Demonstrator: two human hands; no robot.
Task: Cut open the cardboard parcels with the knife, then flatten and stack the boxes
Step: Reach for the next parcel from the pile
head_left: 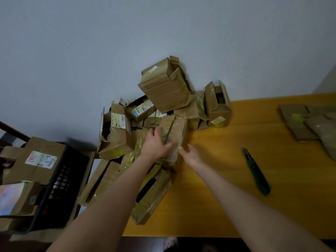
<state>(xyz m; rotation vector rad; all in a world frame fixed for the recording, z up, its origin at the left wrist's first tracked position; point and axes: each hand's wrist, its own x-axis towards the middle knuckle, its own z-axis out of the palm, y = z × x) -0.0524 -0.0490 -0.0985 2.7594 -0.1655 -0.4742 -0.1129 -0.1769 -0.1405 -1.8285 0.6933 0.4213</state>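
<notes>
L hand [156, 144] is gripping a small brown taped cardboard parcel [177, 135], fingers spreading over its left face, thumb pressing the near side. R hand [191, 155] is touching the parcel's near-right corner; can't tell if it's grasping or just resting. The parcel is tilting at the front of the heap, at the table's left end.

At 12 o'clock a heap of brown cardboard boxes [163, 88] w/ yellowish tape is crowding the hands and leaning against the grey wall [127, 42]; no room that way. At 7 o'clock more boxes are hanging over the left edge of the yellow wooden table [200, 215]. Bare tabletop is running from 3 to 5 o'clock, w/ the near table edge at 6.

At 3 o'clock a green utility knife [256, 170] is lying on the table, apart from both hands. At 2 o'clock, well apart, flattened cardboard sheets [300, 122] are lying stacked. At 9 o'clock, off the table, a black plastic crate [60, 180] is holding more cardboard.
</notes>
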